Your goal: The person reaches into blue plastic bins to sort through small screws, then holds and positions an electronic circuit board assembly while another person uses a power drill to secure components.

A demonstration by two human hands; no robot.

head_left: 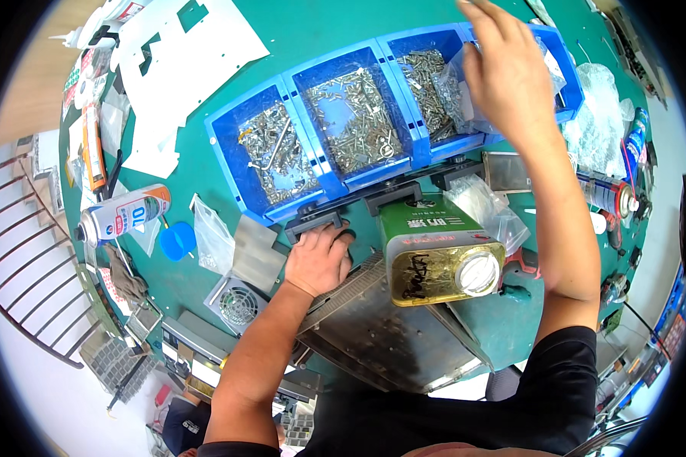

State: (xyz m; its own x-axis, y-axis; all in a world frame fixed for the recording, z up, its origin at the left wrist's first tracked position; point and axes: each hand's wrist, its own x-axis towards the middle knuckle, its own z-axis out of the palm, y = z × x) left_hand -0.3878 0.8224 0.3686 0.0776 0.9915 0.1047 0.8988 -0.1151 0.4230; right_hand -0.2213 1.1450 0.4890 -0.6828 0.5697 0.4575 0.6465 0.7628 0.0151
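Observation:
My right hand is raised over the rightmost of the blue parts bins, fingers apart and slightly curved, beside plastic bags in that bin. My left hand rests below the bins, fingers curled around a dark object I cannot make out, near a black bracket. Three bins hold loose screws and small fittings. Between my arms a green and gold tin can with a white cap lies over a dark, stained metal panel.
White sheets lie at the back left. An aerosol can, blue lid and metal fan grille are at left, plastic bags and cans at right. A stair railing is beside the table; another person is at lower left.

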